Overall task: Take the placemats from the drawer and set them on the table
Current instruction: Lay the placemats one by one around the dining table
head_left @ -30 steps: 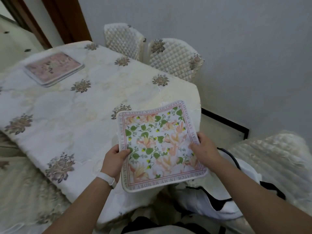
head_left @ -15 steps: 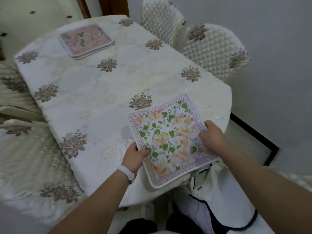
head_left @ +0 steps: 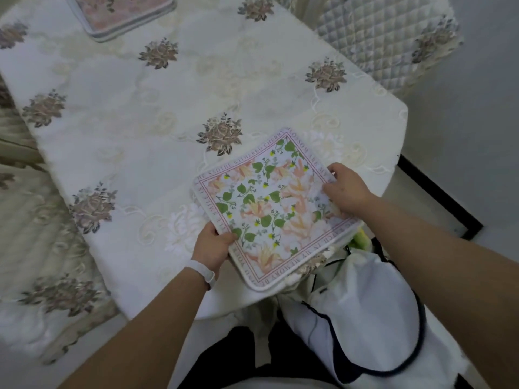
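Note:
A square floral placemat (head_left: 269, 206) with green leaves, peach flowers and a lettered border lies low over the near right corner of the table (head_left: 140, 130). Its near edge overhangs the table's rim. My left hand (head_left: 212, 247), with a white wristband, grips its near left edge. My right hand (head_left: 344, 192) holds its right corner, fingers on top. Whether the mat rests fully on the cloth I cannot tell. A second, pinkish placemat (head_left: 120, 12) lies flat at the table's far left, partly cut off by the frame.
The table wears a white embroidered cloth with brown flower motifs. A quilted chair (head_left: 387, 37) stands at the far right. A white bag with dark trim (head_left: 362, 318) sits below the mat. Another covered seat (head_left: 33, 248) is at left.
The view has tilted down and come closer to the table. The floral placemat, held in both hands, has moved forward and lower over the table's corner.

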